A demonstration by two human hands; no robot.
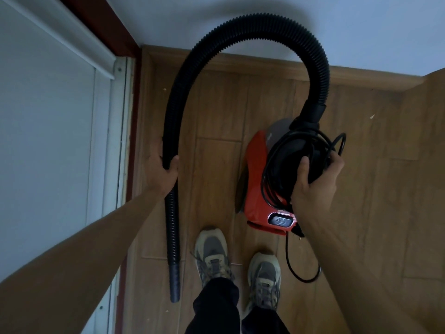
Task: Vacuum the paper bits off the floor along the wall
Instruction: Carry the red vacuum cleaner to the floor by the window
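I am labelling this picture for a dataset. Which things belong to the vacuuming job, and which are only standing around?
Belong to the job:
red vacuum cleaner, held by the right hand
black hose, gripped by the left hand
power cord
paper bit on the floor

Only there:
shoes
window blind
skirting board

Ribbed black plastic on the hose [240, 27], matt and dull all along the arch. The vacuum body [255, 179] gleams, red glossy plastic catching light. The cord [291, 261] looks smooth, rubbery, slightly shiny. Underfoot, the floor [216, 104] shows brown wood grain with a soft satin finish. Shoes [212, 249]: worn mesh cloth, laced. The wall [361, 32] is flat matt paint.
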